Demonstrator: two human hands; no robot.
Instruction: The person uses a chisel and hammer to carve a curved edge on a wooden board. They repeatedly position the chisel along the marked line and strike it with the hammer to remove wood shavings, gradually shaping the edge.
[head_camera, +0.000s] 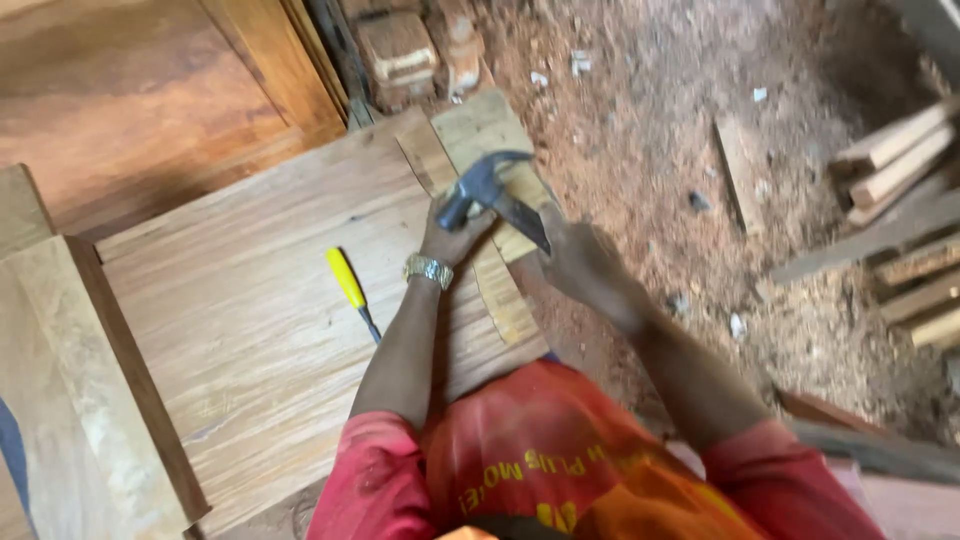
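Observation:
My right hand (580, 265) grips the handle of a steel claw hammer (485, 180), whose head hangs over the near edge of a short pale board (485, 125). My left hand (450, 238), with a metal watch on the wrist, sits just under the hammer head with its fingers curled; the hammer hides whatever they pinch. Both hands are over a narrow wooden strip (503, 295) that lies along the right edge of a large wooden panel (250, 310). A yellow-handled tool (347, 278) lies on the panel left of my left wrist.
A thick timber block (70, 400) borders the panel on the left. Sawdust and chips cover the ground (650, 130) to the right. Stacked offcuts (900, 160) lie at the far right, and a dark wooden slab (130, 90) at the top left.

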